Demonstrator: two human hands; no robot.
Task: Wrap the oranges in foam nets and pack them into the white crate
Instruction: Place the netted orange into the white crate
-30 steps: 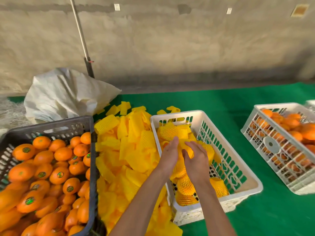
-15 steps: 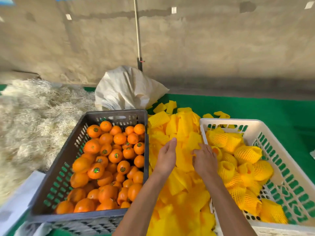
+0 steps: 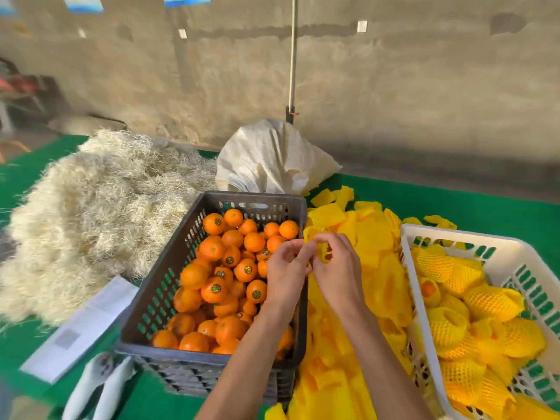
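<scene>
Head view, centre: left hand and right hand pinch one foam net between curled fingertips.
Hidden: net mostly behind fingers.
Oranges: dark crate, 9 o'clock of hands.
White crate: 3 o'clock, cut off.

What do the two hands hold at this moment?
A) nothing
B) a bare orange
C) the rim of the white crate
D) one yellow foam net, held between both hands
D: the left hand and right hand both pinch one yellow foam net, above the dark crate's right edge.
</scene>
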